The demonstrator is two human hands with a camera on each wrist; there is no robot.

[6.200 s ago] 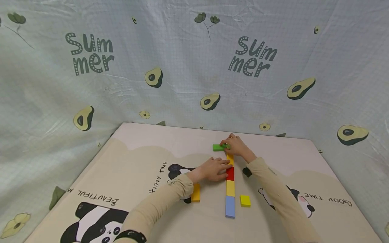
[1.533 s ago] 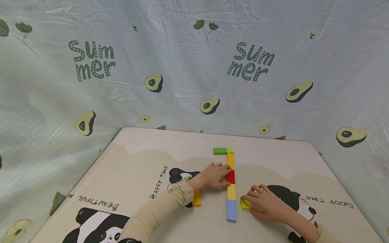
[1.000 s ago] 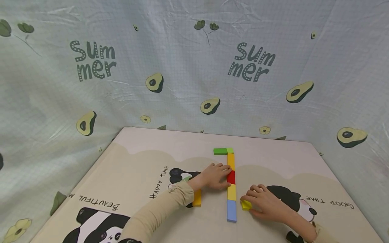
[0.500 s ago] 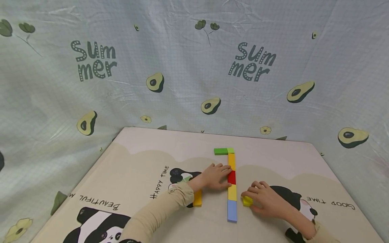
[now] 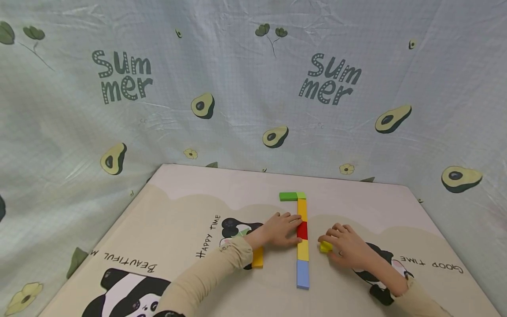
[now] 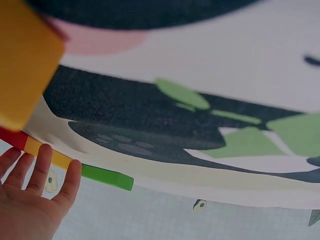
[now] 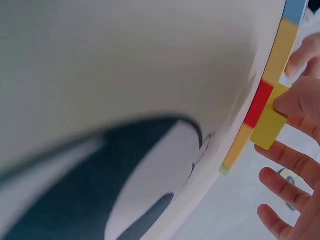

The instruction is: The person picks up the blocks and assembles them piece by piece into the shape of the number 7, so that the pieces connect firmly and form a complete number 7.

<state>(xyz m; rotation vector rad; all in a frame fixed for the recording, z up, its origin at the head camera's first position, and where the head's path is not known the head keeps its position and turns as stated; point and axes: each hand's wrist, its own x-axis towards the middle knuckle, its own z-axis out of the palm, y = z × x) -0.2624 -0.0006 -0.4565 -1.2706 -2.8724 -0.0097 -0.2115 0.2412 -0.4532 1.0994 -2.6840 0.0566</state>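
Observation:
My right hand (image 5: pixel 349 249) pinches a bright yellow block (image 7: pixel 268 127) between thumb and index finger, just right of a block row. From far to near the row has a light green block (image 5: pixel 301 195), an amber block (image 5: pixel 302 208), a red block (image 5: pixel 303 230), a pale yellow block (image 5: pixel 303 250) and a blue block (image 5: pixel 303 274). A green block (image 5: pixel 288 197) extends left from its far end. My left hand (image 5: pixel 278 230) lies with spread, relaxed fingers against the row's left side near the red block.
An orange block (image 5: pixel 258 259) lies by the left forearm, partly covered by the sleeve. The blocks lie on a panda-print cloth (image 5: pixel 222 290). Behind stands an avocado-print sheet (image 5: pixel 233 66) along the table's far edge.
My right hand went from the row's far end to the yellow block, gripped it, and has just moved it away from me, alongside the row. The left hand stays in place.

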